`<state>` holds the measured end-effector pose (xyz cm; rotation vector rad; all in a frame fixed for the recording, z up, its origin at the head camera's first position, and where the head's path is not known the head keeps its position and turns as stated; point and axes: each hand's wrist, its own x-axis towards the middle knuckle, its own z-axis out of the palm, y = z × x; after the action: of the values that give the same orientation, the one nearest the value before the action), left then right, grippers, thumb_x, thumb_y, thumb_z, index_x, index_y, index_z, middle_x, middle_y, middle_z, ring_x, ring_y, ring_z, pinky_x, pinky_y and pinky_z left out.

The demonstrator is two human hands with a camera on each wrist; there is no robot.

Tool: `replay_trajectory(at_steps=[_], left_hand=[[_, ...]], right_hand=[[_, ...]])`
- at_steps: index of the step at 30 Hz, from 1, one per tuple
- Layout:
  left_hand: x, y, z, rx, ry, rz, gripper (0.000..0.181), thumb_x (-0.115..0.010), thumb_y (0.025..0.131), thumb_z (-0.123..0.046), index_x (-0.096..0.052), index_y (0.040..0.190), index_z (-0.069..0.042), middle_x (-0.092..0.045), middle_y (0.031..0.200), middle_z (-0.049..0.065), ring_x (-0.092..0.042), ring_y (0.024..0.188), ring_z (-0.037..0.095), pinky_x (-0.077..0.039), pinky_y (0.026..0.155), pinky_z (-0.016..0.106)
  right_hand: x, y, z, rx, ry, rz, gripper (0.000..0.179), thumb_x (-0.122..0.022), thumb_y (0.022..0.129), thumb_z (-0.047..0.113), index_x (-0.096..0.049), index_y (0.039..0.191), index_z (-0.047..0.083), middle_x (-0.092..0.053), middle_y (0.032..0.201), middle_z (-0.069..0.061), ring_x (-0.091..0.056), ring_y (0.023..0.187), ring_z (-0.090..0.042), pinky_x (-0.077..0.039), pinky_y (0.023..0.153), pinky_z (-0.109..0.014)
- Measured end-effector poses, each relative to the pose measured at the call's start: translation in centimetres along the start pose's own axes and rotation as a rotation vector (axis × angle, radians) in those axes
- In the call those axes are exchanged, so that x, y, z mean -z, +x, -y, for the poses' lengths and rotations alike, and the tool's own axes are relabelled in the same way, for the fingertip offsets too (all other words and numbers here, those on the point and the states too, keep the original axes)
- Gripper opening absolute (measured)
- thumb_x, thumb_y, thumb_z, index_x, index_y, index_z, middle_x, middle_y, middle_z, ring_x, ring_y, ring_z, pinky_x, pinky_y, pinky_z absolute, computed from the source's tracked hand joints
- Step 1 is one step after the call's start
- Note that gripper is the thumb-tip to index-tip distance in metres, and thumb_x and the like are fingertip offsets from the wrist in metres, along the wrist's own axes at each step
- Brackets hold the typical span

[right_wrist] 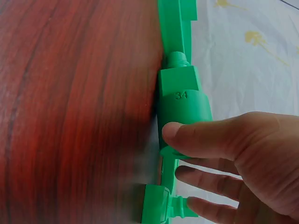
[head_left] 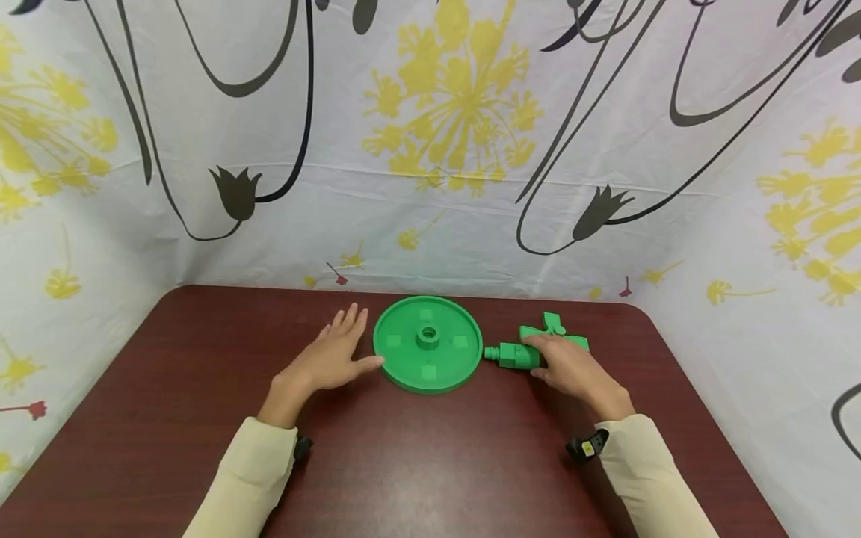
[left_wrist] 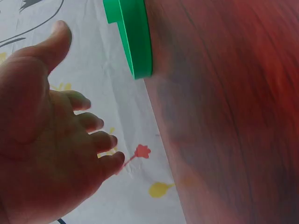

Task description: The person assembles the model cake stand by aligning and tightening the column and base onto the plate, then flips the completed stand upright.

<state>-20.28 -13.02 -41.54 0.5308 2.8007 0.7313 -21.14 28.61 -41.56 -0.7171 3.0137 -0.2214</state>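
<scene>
A round green plastic disc (head_left: 400, 362) with a raised rim and a threaded hub at its centre lies on the table. Beside its left edge is my left hand (head_left: 331, 355), fingers spread and straight; whether the thumb tip touches the rim I cannot tell. To the disc's right, my right hand (head_left: 572, 366) pinches a green cylindrical part (right_wrist: 184, 105) marked "34", thumb on its near side. The part's narrow stepped end points at the disc. Just behind that hand lies another green piece (head_left: 553, 323) with an upright tab, partly covered by the fingers.
The dark red-brown wooden table (head_left: 437, 463) has rounded far corners. Pale cloth (head_left: 417, 217) with yellow and grey flower prints hangs behind it and at both sides. Each wrist wears a small black camera, such as the right wrist camera (head_left: 587, 447).
</scene>
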Motion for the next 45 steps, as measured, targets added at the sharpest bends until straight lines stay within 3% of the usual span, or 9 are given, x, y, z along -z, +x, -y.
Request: replay_trajectory(at_steps=[7,14,21,25,31,38,45], left_hand=[[-0.5,0.7,-0.9,0.028,-0.055,0.041,0.091,-0.059,0.098,-0.045,-0.008,0.158,0.002,-0.001,0.165,0.023,-0.003,0.151,0.045,-0.011,0.121,0.059],[-1.5,1.4,-1.4,0.043,-0.112,0.061,0.087,-0.061,0.099,-0.038,-0.01,0.158,-0.001,-0.002,0.164,0.024,-0.005,0.15,0.047,-0.014,0.12,0.059],[-2.0,1.7,-1.9,0.082,-0.167,0.095,0.087,-0.061,0.099,-0.035,-0.007,0.158,0.001,0.0,0.165,0.023,-0.003,0.151,0.044,-0.016,0.12,0.057],[-2.1,1.9,-2.0,0.092,-0.193,0.098,0.089,-0.063,0.099,-0.032,-0.006,0.157,0.003,0.0,0.165,0.023,-0.004,0.152,0.041,-0.017,0.121,0.056],[-2.2,2.1,-2.1,0.087,-0.199,0.1,0.092,-0.067,0.096,-0.029,-0.007,0.156,0.006,-0.006,0.164,0.025,-0.006,0.152,0.039,-0.017,0.122,0.052],[-2.3,2.1,-2.2,0.101,-0.197,0.116,0.093,-0.069,0.095,-0.028,-0.009,0.156,0.007,-0.007,0.163,0.026,-0.008,0.152,0.038,-0.018,0.122,0.051],[-2.1,2.4,-2.4,0.13,-0.198,0.13,0.09,-0.069,0.095,-0.027,-0.012,0.155,0.007,-0.01,0.162,0.028,-0.013,0.151,0.04,-0.021,0.12,0.054]], right_hand=[[0.1,-0.1,-0.6,-0.03,0.156,-0.02,0.056,-0.075,0.088,0.012,-0.055,0.137,-0.004,-0.061,0.132,-0.02,-0.065,0.107,-0.033,-0.054,0.087,-0.048],[0.5,0.2,-0.3,-0.069,0.291,-0.079,0.053,-0.073,0.089,0.013,-0.056,0.137,0.0,-0.068,0.094,-0.007,-0.062,0.082,-0.018,-0.049,0.069,-0.033],[0.3,1.0,1.1,-0.069,0.44,-0.16,0.052,-0.071,0.092,0.012,-0.052,0.139,0.001,-0.062,0.125,-0.022,-0.067,0.104,-0.038,-0.058,0.082,-0.046],[0.0,1.9,2.0,-0.067,0.543,-0.229,0.051,-0.072,0.09,0.009,-0.053,0.137,0.001,-0.061,0.123,-0.021,-0.067,0.105,-0.038,-0.058,0.085,-0.046],[-0.5,3.2,3.4,-0.066,0.631,-0.321,0.051,-0.071,0.092,0.01,-0.052,0.137,0.0,-0.065,0.113,-0.02,-0.068,0.098,-0.035,-0.058,0.08,-0.041],[-0.6,5.0,6.0,-0.069,0.895,-0.335,0.046,-0.066,0.096,0.01,-0.051,0.139,0.001,-0.059,0.129,-0.021,-0.063,0.114,-0.036,-0.053,0.091,-0.045],[-1.0,6.7,8.3,-0.09,0.988,-0.389,0.044,-0.066,0.095,0.01,-0.054,0.137,0.001,-0.056,0.129,-0.019,-0.06,0.115,-0.033,-0.053,0.091,-0.038]])
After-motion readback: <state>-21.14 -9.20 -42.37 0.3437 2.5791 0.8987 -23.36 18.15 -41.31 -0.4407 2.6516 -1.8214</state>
